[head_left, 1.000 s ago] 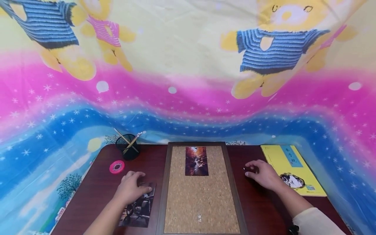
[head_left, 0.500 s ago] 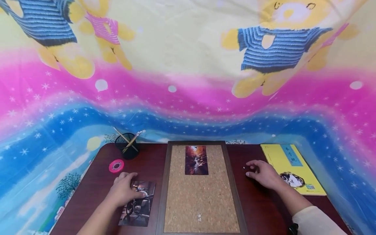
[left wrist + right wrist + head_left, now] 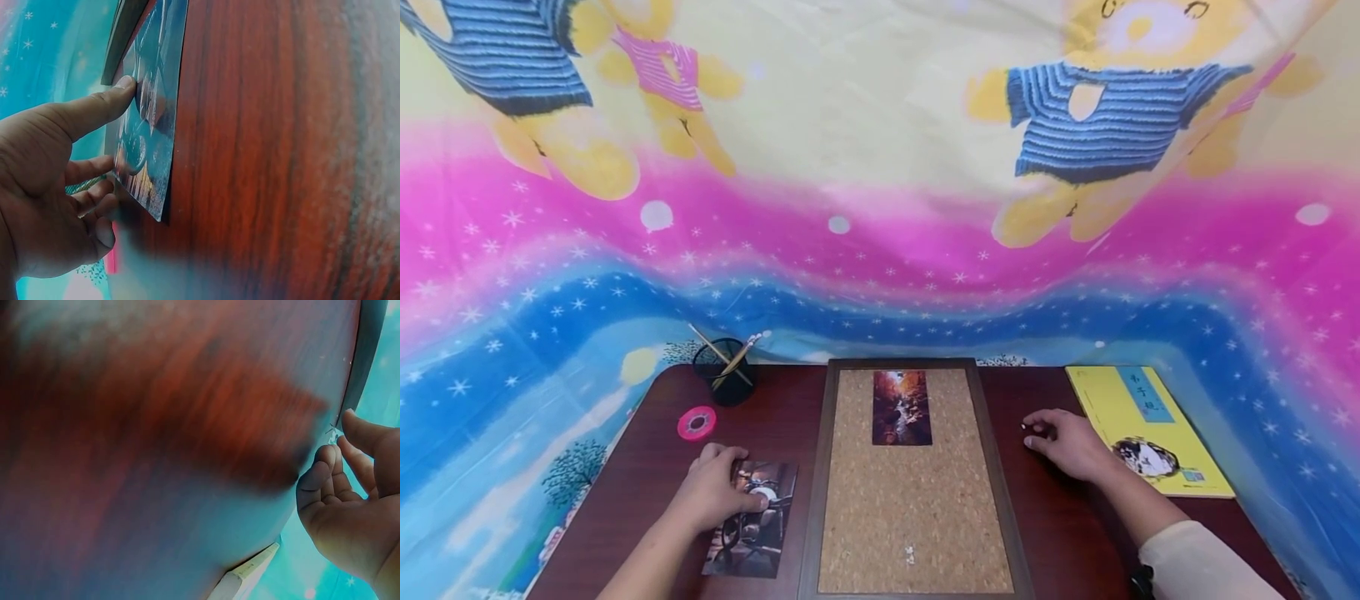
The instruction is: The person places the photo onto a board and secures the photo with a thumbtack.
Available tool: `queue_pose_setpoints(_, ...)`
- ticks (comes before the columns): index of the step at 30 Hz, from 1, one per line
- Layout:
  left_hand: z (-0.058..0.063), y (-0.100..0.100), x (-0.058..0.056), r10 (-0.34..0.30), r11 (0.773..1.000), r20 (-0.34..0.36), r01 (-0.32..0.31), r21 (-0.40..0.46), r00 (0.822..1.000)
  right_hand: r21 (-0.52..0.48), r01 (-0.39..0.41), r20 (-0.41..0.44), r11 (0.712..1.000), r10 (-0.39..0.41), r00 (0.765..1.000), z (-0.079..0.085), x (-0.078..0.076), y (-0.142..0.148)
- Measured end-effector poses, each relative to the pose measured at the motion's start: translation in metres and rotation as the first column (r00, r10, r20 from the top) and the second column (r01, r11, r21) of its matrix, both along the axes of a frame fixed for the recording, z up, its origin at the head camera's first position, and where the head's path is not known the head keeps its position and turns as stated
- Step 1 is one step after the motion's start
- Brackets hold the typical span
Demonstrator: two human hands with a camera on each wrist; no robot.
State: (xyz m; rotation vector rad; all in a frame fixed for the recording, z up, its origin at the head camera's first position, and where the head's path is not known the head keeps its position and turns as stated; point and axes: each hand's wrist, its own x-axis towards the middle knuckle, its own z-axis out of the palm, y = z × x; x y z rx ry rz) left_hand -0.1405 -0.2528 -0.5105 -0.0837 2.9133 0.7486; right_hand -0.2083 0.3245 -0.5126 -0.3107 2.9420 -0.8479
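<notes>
My left hand [image 3: 718, 492] lies over the upper left part of a dark motorcycle photo [image 3: 752, 542] on the table. Its thumb [image 3: 122, 90] touches the picture in the left wrist view, while the loosely bent fingers are at the photo's edge. To the right of the corkboard [image 3: 865, 508], my right hand [image 3: 1071, 446] hovers low with thumb and forefinger apart. A tiny whitish, clear piece, like a push pin [image 3: 333, 433], shows at those fingertips. An autumn stream photo [image 3: 901, 410] is on the board's upper part, with a small fastener [image 3: 900, 376] at its top.
A pink tape roll [image 3: 697, 423] and a black mesh pen cup [image 3: 733, 387] stand at the back left. A yellow book [image 3: 1138, 408] lies beside the right hand. Small whitish bits [image 3: 910, 554] sit low on the corkboard. A printed cloth [image 3: 880, 167] hangs behind the table.
My left hand has shifted left, uncovering more of the motorcycle photo, which stays put. My right hand has edged slightly left toward the tiny whitish piece. The head view has tilted a little.
</notes>
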Motion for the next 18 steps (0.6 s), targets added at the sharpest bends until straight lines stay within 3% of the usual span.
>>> queue_pose_setpoints(18, 0.0014, -0.0004, -0.003, 0.002, 0.999, 0.015, -0.002, 0.04, 1.0, 0.037, 0.023, -0.025, 0.999, -0.022, 0.999, -0.0045, -0.003, -0.0046)
